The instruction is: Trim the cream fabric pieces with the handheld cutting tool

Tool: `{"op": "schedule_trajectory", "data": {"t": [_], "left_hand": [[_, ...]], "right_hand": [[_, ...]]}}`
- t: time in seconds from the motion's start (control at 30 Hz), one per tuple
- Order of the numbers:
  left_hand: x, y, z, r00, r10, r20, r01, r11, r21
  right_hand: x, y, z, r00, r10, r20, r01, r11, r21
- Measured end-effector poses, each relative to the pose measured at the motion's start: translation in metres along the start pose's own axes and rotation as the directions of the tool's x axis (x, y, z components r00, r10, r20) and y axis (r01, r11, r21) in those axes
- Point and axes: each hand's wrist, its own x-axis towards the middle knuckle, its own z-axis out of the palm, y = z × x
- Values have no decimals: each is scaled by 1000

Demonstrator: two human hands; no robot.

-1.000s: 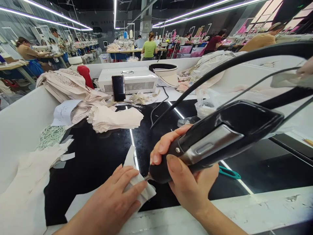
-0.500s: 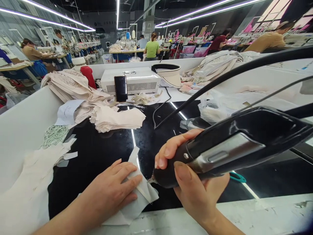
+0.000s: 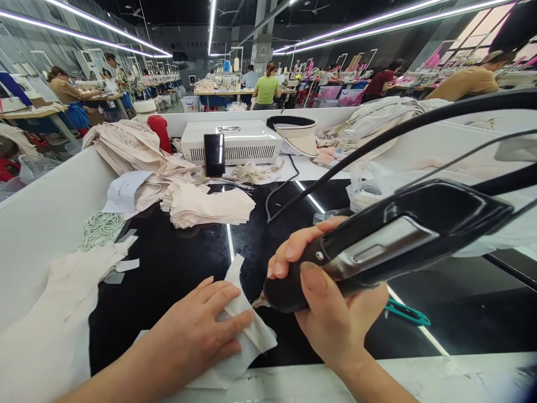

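My left hand lies with its fingers spread over a folded piece of off-white fabric, pressing it against the black work surface. In my right hand is a black corded handheld tool with a silver panel on its side. Fingers and thumb wrap round its front end. The tool's small metal tip points left, close to the fabric's right edge; whether it touches the cloth I cannot tell. Part of the fabric is hidden under my left hand.
Stacked beige fabric pieces lie ahead, before a phone and a white vented box. Green elastic loops and cream pieces are at left. Teal snips lie right. A black cable arches across. Several people work beyond.
The tool's tip has shifted slightly away from me along the fabric's edge. More of the teal snips shows beside my right hand. The camera view has moved slightly; my left hand stays on the fabric.
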Motion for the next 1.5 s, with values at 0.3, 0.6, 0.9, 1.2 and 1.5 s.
{"op": "schedule_trajectory", "data": {"t": [0.3, 0.6, 0.9, 1.2, 1.5], "left_hand": [[0, 3, -2, 999, -24, -42, 23, 999, -28], [3, 12, -3, 998, -19, -68, 25, 996, 88], [13, 9, -10, 992, -7, -127, 27, 987, 156], [19, -29, -13, 997, -41, 68, 56, 968, -246], [3, -36, -14, 999, -19, 26, 26, 948, -316]], "right_hand": [[0, 6, 3, 1000, 5, -5, -5, 999, -49], [4, 10, 7, 1000, 4, -18, -5, 999, -54], [0, 6, 8, 1000, -13, -22, 11, 995, -96], [2, 2, 9, 999, 8, -31, -11, 993, -117], [1, 2, 9, 1000, -17, -16, 16, 997, -78]]}}
